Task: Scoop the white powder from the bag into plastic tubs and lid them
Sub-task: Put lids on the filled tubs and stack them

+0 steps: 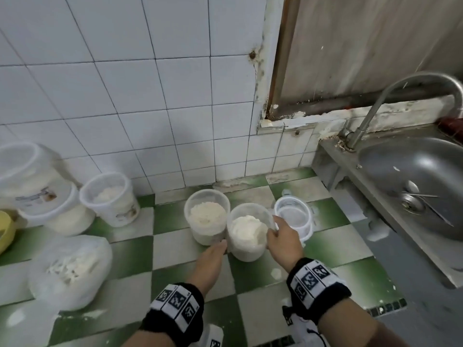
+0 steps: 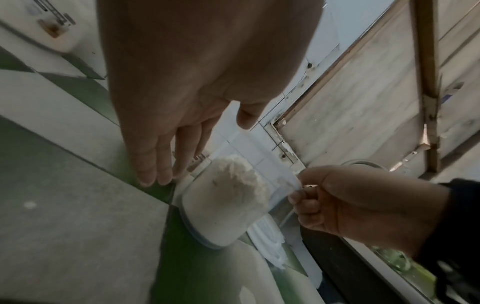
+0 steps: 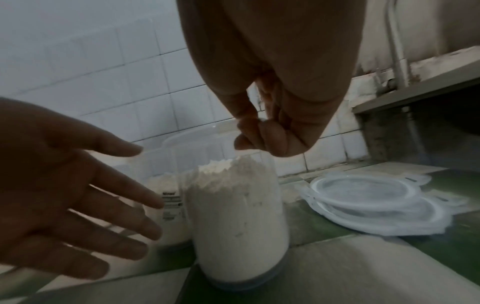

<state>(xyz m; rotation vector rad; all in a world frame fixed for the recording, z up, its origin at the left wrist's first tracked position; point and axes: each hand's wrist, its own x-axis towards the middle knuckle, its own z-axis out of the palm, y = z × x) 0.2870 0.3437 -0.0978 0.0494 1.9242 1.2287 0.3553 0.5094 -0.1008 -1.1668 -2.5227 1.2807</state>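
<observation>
A clear plastic tub [image 1: 246,234] [image 2: 223,207] [image 3: 237,216] heaped with white powder stands on the green-and-white checked counter. My right hand [image 1: 280,236] [image 2: 337,197] [image 3: 262,131] pinches its rim on the right side. My left hand [image 1: 213,256] [image 2: 166,148] [image 3: 78,195] is just left of the tub with fingers straight, holding nothing. A second filled tub [image 1: 206,216] stands behind and to the left, touching it. A stack of clear lids [image 1: 293,214] [image 3: 369,201] lies to the right. The powder bag [image 1: 70,269] sits open at the left.
More tubs with powder [image 1: 109,199] and a stacked pair [image 1: 42,189] stand at the back left by the tiled wall. A yellow object [image 1: 5,231] shows at the left edge. A steel sink [image 1: 421,181] with a tap [image 1: 390,101] is on the right.
</observation>
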